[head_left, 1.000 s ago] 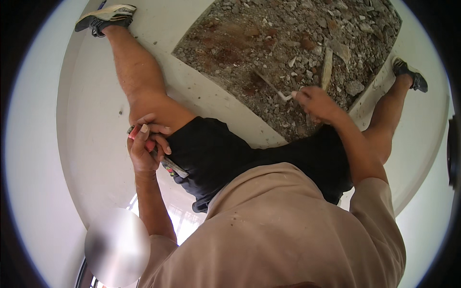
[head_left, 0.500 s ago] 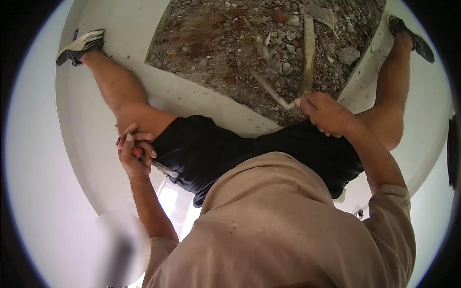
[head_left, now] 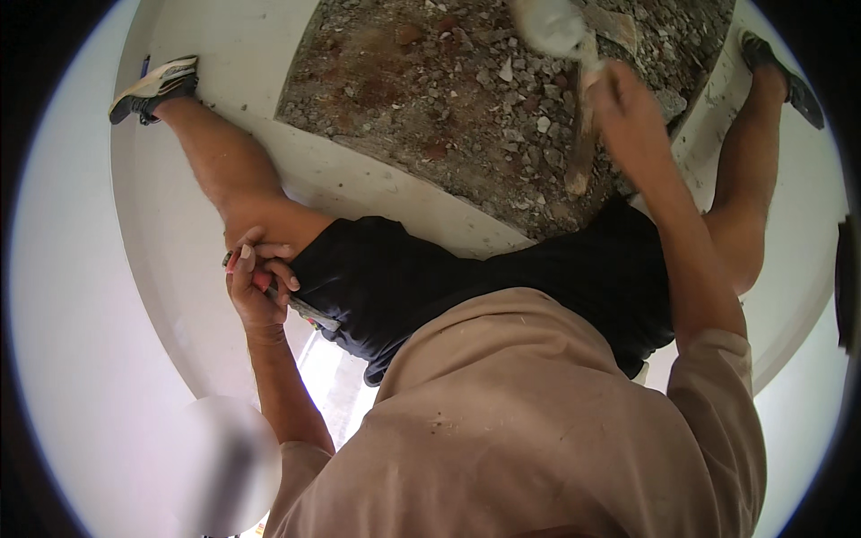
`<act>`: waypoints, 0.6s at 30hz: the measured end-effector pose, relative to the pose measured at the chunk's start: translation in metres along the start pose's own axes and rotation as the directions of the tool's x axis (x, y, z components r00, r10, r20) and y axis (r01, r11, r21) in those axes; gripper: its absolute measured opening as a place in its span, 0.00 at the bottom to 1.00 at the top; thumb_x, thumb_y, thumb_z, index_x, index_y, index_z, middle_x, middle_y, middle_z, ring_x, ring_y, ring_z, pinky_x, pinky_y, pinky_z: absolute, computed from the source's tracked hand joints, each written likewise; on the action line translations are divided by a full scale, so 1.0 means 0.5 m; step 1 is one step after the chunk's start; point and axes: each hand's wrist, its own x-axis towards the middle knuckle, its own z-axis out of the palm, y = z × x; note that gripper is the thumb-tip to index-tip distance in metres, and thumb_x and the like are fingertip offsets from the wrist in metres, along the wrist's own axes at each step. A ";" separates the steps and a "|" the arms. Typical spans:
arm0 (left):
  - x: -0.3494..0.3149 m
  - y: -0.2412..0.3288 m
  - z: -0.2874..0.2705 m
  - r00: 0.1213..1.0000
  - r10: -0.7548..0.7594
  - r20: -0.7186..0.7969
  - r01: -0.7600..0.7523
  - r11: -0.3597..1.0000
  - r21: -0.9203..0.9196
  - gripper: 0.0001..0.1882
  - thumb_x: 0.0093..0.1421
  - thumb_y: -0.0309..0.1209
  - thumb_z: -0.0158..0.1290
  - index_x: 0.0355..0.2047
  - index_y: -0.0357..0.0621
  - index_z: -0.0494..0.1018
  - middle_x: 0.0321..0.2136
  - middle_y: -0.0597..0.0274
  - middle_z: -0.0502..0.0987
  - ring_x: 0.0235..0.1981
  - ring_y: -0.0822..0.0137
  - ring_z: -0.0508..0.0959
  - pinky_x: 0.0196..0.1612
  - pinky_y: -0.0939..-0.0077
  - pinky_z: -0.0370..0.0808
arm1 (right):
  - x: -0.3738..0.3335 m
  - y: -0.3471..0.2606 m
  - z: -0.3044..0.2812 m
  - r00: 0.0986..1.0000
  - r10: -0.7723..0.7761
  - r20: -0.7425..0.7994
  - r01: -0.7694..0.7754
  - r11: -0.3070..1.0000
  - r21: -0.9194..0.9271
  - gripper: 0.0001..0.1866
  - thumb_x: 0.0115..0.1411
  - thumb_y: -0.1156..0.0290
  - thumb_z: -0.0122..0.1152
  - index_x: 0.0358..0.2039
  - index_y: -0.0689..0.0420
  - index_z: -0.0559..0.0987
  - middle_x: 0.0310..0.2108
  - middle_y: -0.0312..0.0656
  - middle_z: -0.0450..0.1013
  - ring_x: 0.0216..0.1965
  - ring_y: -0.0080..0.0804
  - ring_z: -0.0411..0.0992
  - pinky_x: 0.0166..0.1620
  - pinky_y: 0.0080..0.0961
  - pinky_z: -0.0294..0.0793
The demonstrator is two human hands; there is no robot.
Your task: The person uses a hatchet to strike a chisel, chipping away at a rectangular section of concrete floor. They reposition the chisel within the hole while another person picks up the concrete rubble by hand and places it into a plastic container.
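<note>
My right hand (head_left: 628, 112) is closed and reaches out over the rubble on the far right. It grips a trowel (head_left: 549, 27) whose pale, rounded blade is smeared by motion. Below that hand, a tool with a wooden handle (head_left: 580, 161) and a broad grey metal head (head_left: 617, 29) lies on the rubble. At my left thigh, my left hand (head_left: 258, 285) is loosely curled around a red-handled tool (head_left: 261, 279). A flat grey part of this tool sticks out toward my black shorts; its exact kind is unclear.
Broken stone and soil (head_left: 421, 108) fill an opening bordered by a pale floor (head_left: 215, 54). My legs are spread on either side. A small dark blue object (head_left: 145, 65) stands by my left shoe (head_left: 157, 85). A dark object (head_left: 846, 282) is at the right edge.
My right hand has moved away from my body with the trowel, from near my right thigh to farther over the rubble. My left hand has stayed nearly still.
</note>
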 end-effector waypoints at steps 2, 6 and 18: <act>0.005 0.004 0.002 1.000 -0.012 0.003 0.012 1.000 0.005 0.23 0.70 0.39 0.44 0.52 0.29 0.69 0.29 0.43 0.82 0.11 0.64 0.74 0.08 0.81 0.62 | 0.054 0.069 0.004 0.994 0.000 -0.106 0.001 1.000 0.011 0.22 0.67 0.60 0.56 0.51 0.66 0.73 0.39 0.65 0.74 0.43 0.63 0.75 0.44 0.51 0.73; 0.013 -0.010 -0.007 0.999 -0.023 0.045 0.026 0.998 -0.063 0.24 0.72 0.43 0.43 0.52 0.30 0.68 0.29 0.44 0.82 0.11 0.63 0.75 0.08 0.81 0.62 | 0.121 0.183 -0.012 0.833 -0.326 -0.447 0.045 0.845 -0.532 0.26 0.64 0.60 0.61 0.57 0.64 0.70 0.46 0.66 0.70 0.48 0.66 0.71 0.45 0.54 0.73; 0.040 0.074 0.009 0.998 -0.052 -0.036 0.042 0.968 -0.246 0.27 0.73 0.52 0.42 0.37 0.37 0.72 0.31 0.42 0.81 0.19 0.58 0.77 0.19 0.75 0.69 | 0.031 0.144 0.091 0.981 0.167 -0.102 -0.193 0.913 -0.360 0.37 0.56 0.69 0.65 0.63 0.71 0.62 0.49 0.69 0.71 0.53 0.67 0.72 0.55 0.48 0.75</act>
